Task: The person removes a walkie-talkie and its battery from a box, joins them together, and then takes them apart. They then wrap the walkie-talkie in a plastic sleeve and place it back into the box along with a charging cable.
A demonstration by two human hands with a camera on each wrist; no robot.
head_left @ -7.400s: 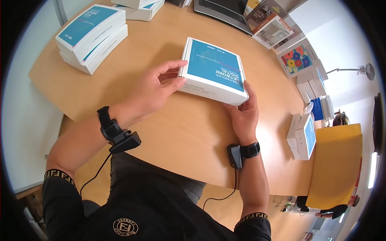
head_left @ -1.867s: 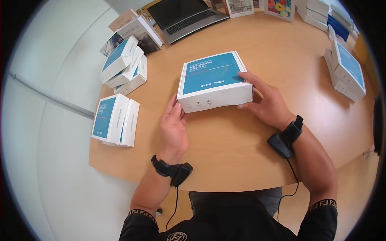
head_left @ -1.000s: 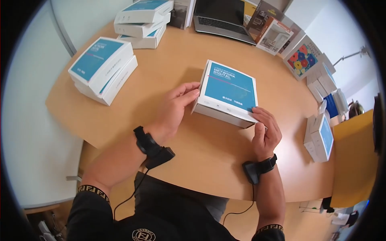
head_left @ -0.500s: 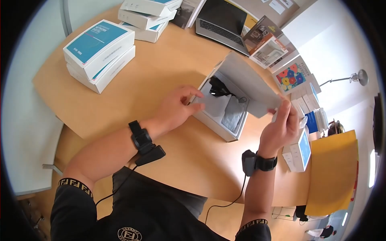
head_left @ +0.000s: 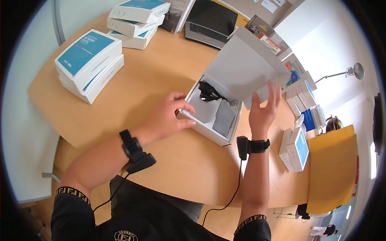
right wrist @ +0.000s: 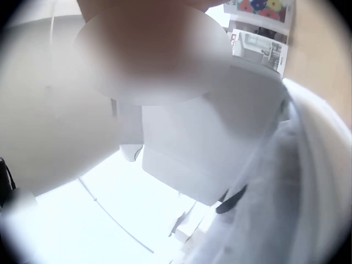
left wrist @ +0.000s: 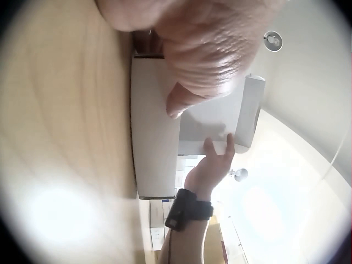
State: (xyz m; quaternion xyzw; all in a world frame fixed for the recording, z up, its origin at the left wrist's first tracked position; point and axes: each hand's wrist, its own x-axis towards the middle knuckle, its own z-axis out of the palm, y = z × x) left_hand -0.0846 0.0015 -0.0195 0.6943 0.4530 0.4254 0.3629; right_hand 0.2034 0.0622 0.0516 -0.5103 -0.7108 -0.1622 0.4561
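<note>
Two hands flank the white carton [head_left: 211, 131] I'm minding from afar: left hand [head_left: 163, 116] nearer, fingers curled round its left corner, right hand [head_left: 263, 114] beside its raised lid [head_left: 241, 60], fingers spread apart.

Probably an office: laptop [head_left: 210, 25], broad desk [head_left: 157, 72], books [head_left: 173, 18], jointed lamp [head_left: 356, 71].

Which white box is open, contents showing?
The box between the left hand and right hand: its lid stands raised, a black cable shows inside. No other box shows its inside; the stacked boxes at left are closed.
</note>
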